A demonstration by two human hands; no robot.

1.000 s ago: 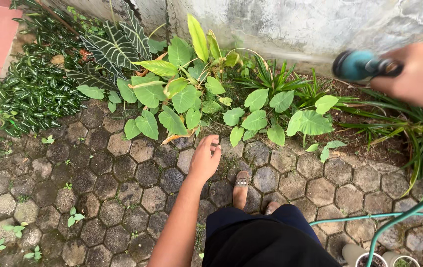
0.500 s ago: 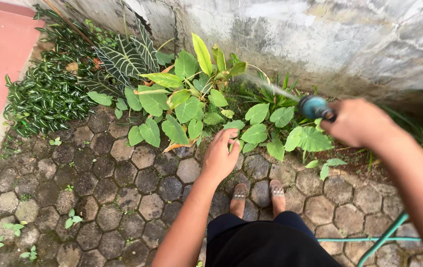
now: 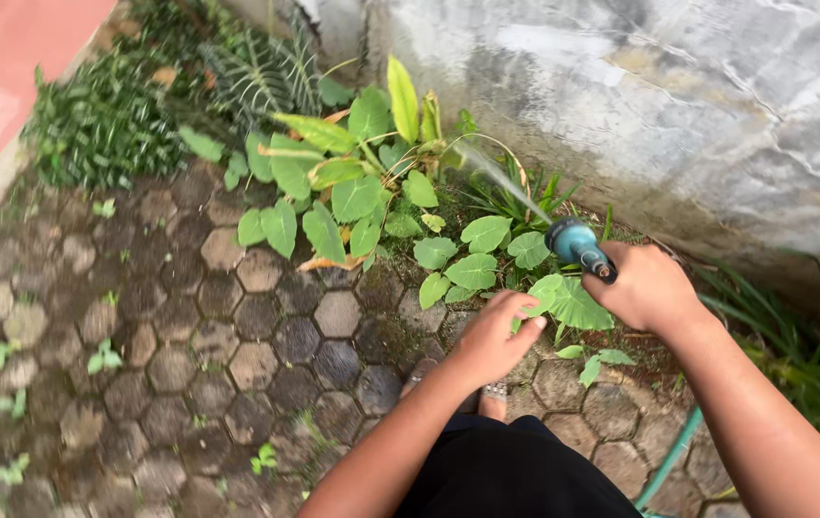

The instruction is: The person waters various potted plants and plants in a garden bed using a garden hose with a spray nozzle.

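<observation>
By the wall, right hand fingers wrap the nozzle — rigid, likely wet-slick; left hand fingers loose, empty.

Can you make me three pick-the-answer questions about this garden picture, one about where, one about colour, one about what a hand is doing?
1. Where do the leafy plants grow?
A. Along the foot of the wall
B. In the middle of the paving
C. In hanging pots

2. What colour is the nozzle?
A. Red
B. Teal
C. Yellow

3. What is the right hand doing?
A. Hanging with nothing in it
B. Pulling a weed
C. Gripping the nozzle, which sprays water

Answers:
1. A, the plants sit in the strip of soil between wall and paving.
2. B, its head is blue-green.
3. C, the fingers wrap its handle and a thin spray runs toward the plants; the left hand holds nothing.
</observation>
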